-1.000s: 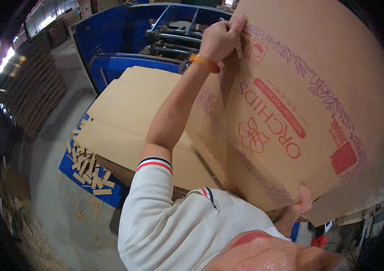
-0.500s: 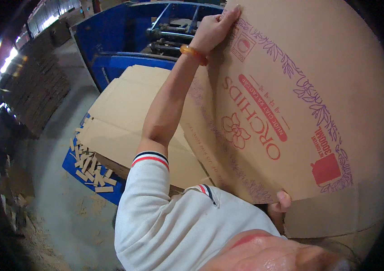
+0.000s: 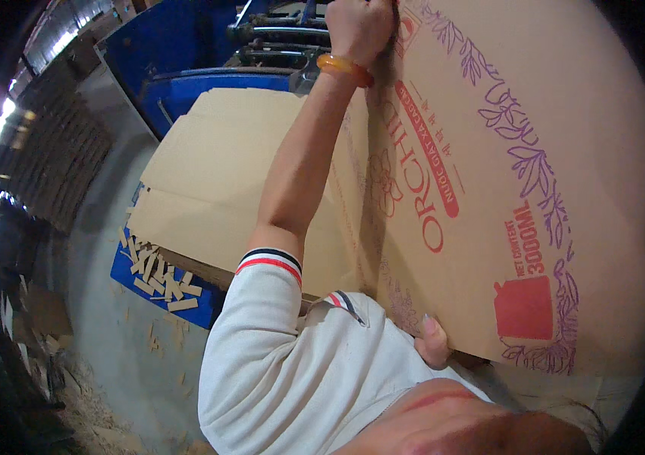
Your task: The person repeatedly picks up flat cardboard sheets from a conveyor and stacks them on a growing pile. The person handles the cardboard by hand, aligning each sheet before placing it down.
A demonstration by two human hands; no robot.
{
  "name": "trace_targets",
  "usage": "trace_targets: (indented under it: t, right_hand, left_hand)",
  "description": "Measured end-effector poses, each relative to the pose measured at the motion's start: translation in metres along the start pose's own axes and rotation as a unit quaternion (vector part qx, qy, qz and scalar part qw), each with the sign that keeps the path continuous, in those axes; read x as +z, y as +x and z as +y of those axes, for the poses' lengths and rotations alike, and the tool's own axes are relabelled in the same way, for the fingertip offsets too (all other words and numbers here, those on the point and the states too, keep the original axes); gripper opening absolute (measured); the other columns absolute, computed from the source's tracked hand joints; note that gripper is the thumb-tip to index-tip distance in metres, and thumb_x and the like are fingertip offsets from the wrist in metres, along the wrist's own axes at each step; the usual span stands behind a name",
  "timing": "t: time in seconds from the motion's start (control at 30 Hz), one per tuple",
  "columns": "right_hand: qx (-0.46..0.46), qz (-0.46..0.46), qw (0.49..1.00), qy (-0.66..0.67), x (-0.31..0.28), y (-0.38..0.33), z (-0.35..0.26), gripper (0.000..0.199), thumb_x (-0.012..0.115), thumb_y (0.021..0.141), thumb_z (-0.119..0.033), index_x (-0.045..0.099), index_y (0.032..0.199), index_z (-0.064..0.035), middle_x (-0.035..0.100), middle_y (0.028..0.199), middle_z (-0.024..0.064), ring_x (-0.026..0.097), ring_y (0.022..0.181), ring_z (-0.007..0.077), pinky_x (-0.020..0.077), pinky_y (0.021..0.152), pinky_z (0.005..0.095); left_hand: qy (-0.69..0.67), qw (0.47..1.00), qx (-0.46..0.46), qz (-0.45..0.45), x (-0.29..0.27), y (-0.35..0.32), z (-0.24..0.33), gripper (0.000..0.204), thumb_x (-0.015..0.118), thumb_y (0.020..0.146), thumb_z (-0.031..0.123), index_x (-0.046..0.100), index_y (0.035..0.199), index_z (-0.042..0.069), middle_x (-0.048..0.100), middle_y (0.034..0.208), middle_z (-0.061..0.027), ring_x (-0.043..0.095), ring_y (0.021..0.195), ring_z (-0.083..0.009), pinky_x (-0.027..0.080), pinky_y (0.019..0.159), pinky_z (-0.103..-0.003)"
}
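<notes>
A large brown cardboard sheet [image 3: 481, 205], printed with red lettering and a purple leaf border, fills the right side. Up at its far left edge, my left hand [image 3: 360, 34] is closed on the board, an amber bangle at the wrist. My right hand [image 3: 434, 343] pinches the near edge, its thumb on the printed face and the other fingers hidden behind. The sheet stands tilted, facing me. Beyond my left forearm lies a stack of plain flat cardboard [image 3: 224, 167], partly covered by the arm and the held sheet.
A blue machine [image 3: 178, 45] with metal rollers [image 3: 284, 34] stands at the far side. Cardboard scraps [image 3: 159, 277] lie on a blue platform [image 3: 205, 315] beside the stack, with more bits on the grey floor [image 3: 121, 326]. Tall stacks of board [image 3: 53, 152] stand at the left.
My left hand has moved farther away, to the picture's top edge. My right hand has shifted left and slightly up, still gripping. The sheet has turned, its near right corner coming lower.
</notes>
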State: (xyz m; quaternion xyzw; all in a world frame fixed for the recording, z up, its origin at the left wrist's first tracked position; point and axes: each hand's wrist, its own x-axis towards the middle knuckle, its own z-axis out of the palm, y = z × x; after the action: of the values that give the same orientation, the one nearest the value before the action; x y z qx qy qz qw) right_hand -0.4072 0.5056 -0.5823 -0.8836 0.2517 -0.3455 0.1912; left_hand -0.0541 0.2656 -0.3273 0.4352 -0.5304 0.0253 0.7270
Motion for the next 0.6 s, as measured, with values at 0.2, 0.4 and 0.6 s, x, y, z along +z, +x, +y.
trace_targets:
  t: [0.2, 0.4, 0.6]
  right_hand:
    - [0.036, 0.081, 0.993, 0.082, -0.007, 0.033, -0.005, 0.027, 0.056, 0.084, -0.005, 0.056, 0.110, 0.0042, 0.060, 0.109, 0.0178, 0.060, 0.095, 0.0297, 0.0474, 0.086, 0.0406]
    - [0.204, 0.234, 0.915, 0.258, 0.021, 0.097, -0.011, 0.032, 0.054, 0.081, -0.004, 0.056, 0.111, 0.0058, 0.060, 0.110, 0.0190, 0.059, 0.097, 0.0304, 0.0461, 0.087, 0.0397]
    - [0.086, 0.069, 0.994, -0.003, 0.019, 0.026, 0.004, 0.034, 0.057, 0.075, -0.004, 0.057, 0.108, 0.0054, 0.061, 0.102, 0.0198, 0.061, 0.090, 0.0322, 0.0472, 0.081, 0.0399]
  left_hand:
    - [0.039, 0.998, -0.016, -0.035, -0.034, -0.004, -0.049, 0.052, 0.044, 0.095, 0.046, 0.065, 0.089, 0.000, 0.067, 0.084, -0.0188, 0.064, 0.076, -0.0325, 0.047, 0.069, -0.039]
    - [0.187, 0.965, -0.103, -0.154, -0.057, -0.132, -0.139, 0.051, 0.037, 0.096, 0.044, 0.066, 0.090, 0.004, 0.064, 0.086, -0.0238, 0.060, 0.080, -0.0423, 0.046, 0.070, -0.048]
    - [0.085, 0.970, -0.227, -0.008, -0.061, -0.143, -0.128, 0.057, 0.039, 0.097, 0.048, 0.061, 0.078, -0.001, 0.059, 0.066, -0.0188, 0.056, 0.062, -0.0297, 0.041, 0.060, -0.040]
